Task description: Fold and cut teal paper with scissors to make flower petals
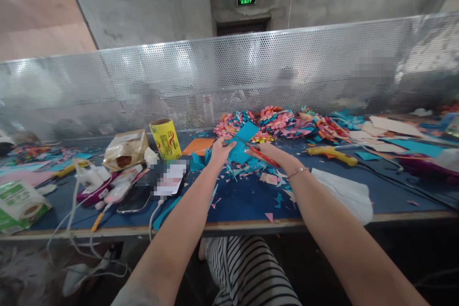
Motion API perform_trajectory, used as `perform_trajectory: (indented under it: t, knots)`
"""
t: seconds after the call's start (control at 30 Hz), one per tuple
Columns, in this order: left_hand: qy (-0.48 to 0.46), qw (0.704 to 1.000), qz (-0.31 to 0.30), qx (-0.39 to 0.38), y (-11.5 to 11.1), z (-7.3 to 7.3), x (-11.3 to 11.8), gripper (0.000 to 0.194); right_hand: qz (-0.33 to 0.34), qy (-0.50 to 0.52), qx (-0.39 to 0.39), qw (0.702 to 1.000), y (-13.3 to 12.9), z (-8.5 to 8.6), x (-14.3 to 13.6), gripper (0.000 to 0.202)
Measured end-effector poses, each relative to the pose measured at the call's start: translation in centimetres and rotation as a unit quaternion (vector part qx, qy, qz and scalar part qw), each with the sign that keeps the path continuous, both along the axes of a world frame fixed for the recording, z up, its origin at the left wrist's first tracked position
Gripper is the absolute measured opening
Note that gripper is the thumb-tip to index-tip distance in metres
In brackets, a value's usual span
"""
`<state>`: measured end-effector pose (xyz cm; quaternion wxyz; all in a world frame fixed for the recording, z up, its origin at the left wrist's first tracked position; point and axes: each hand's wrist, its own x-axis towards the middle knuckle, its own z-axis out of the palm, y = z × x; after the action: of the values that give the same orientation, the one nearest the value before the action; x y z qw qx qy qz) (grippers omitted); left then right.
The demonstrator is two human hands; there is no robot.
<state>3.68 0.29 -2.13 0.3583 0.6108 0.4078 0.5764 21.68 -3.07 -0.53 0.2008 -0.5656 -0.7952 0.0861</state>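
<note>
Near the middle of the blue table, my left hand pinches a strip of blue paper, which slants up and to the right. My right hand is closed round red-handled scissors, whose blades point left at the paper. Whether the blades are apart is too small to tell. Beneath both hands lie blue paper scraps. Just behind them are heaps of pink, blue and red folded paper pieces.
Left of my hands stand a yellow tube, an open brown package and phones with white cables. To the right lie a yellow glue gun, a white cloth and paper sheets. A perforated metal screen rises behind.
</note>
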Motion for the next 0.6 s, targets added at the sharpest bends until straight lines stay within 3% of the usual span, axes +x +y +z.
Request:
perform_trajectory:
  t: [0.27, 0.47, 0.6]
  knots:
    - [-0.016, 1.0, 0.01, -0.019, 0.4, -0.2, 0.0, 0.024, -0.005, -0.011, 0.013, 1.0, 1.3, -0.5, 0.3, 0.053]
    - [-0.033, 0.99, 0.126, -0.056, 2.0, -0.6, -0.6, 0.019, -0.122, 0.023, 0.09, 0.988, 1.9, -0.5, 0.8, 0.049]
    - [-0.041, 0.988, 0.139, -0.057, 2.8, -1.0, -0.8, 0.026, -0.181, 0.083, 0.128, 0.972, 1.9, -0.6, 1.4, 0.046]
